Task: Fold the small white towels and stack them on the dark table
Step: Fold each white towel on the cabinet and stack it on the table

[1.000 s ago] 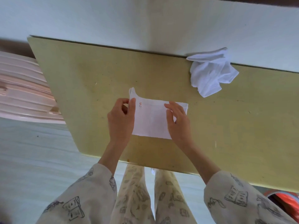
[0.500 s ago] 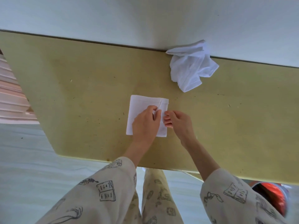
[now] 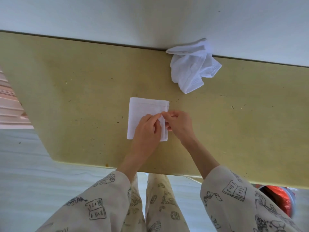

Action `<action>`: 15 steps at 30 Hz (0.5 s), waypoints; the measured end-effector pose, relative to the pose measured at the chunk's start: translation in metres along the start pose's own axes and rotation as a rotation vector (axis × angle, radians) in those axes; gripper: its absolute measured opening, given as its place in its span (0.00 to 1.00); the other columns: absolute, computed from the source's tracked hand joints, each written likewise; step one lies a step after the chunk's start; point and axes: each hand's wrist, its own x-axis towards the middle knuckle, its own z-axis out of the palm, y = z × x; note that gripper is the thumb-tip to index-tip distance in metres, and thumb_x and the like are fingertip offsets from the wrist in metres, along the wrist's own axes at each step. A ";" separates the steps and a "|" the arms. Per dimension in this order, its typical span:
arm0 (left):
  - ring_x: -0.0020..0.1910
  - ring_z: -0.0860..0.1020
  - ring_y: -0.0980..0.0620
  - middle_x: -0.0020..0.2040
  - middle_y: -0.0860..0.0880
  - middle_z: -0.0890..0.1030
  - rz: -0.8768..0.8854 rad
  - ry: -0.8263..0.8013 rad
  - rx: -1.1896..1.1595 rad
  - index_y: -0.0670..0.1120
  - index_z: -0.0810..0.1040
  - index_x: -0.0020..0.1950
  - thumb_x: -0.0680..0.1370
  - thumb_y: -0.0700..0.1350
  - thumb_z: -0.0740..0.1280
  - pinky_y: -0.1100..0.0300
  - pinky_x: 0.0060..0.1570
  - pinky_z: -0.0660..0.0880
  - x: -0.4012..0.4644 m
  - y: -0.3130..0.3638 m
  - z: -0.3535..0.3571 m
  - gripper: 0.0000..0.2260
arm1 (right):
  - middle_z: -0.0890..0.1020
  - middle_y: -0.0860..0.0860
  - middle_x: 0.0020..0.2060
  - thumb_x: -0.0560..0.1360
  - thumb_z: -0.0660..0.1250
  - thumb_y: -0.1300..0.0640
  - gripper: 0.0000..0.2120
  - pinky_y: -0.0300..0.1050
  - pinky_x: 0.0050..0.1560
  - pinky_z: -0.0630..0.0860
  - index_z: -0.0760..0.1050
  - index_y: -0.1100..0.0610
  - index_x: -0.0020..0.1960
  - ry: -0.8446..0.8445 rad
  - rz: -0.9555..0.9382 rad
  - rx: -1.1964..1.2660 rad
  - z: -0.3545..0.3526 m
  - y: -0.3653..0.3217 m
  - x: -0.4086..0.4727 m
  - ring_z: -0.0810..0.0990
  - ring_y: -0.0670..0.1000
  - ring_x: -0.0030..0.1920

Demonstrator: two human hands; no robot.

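A small white towel (image 3: 144, 111), folded into a rectangle, lies flat in the middle of the olive-yellow table (image 3: 75, 91). My left hand (image 3: 147, 129) rests on its lower right part, fingertips pinching a raised bit of the right edge. My right hand (image 3: 179, 125) meets it from the right, with thumb and fingers pinching the same edge. A crumpled white towel (image 3: 192, 67) lies unfolded at the table's far edge, to the right, against the wall.
A pale wall (image 3: 150, 19) runs along the table's far edge. A pink ribbed object (image 3: 10, 111) stands off the left side. A red and blue object (image 3: 277, 200) sits on the floor under the table's near right edge. My patterned trouser legs (image 3: 157, 203) show below.
The towel went from a wide strip to a narrower rectangle as my left hand carried its left end over to the right. Both hands now pinch the right edge together.
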 end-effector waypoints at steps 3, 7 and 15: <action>0.50 0.72 0.47 0.48 0.45 0.79 0.029 0.113 0.158 0.40 0.79 0.55 0.76 0.40 0.57 0.57 0.50 0.70 -0.005 -0.011 -0.008 0.13 | 0.82 0.49 0.35 0.75 0.66 0.54 0.05 0.54 0.51 0.79 0.77 0.55 0.46 0.012 0.003 -0.057 0.001 -0.003 0.003 0.83 0.52 0.42; 0.58 0.68 0.49 0.54 0.46 0.78 0.110 0.141 0.331 0.42 0.78 0.55 0.75 0.41 0.56 0.56 0.55 0.64 -0.006 -0.029 -0.017 0.14 | 0.82 0.49 0.36 0.75 0.64 0.55 0.07 0.54 0.52 0.79 0.77 0.56 0.50 0.017 0.005 -0.085 0.001 -0.004 0.003 0.82 0.53 0.43; 0.70 0.60 0.45 0.68 0.44 0.69 0.150 -0.048 0.462 0.47 0.71 0.64 0.77 0.50 0.56 0.50 0.64 0.57 -0.016 -0.047 -0.015 0.17 | 0.81 0.50 0.37 0.77 0.61 0.57 0.04 0.56 0.50 0.79 0.74 0.56 0.47 0.013 -0.002 -0.086 -0.001 -0.007 0.005 0.83 0.55 0.41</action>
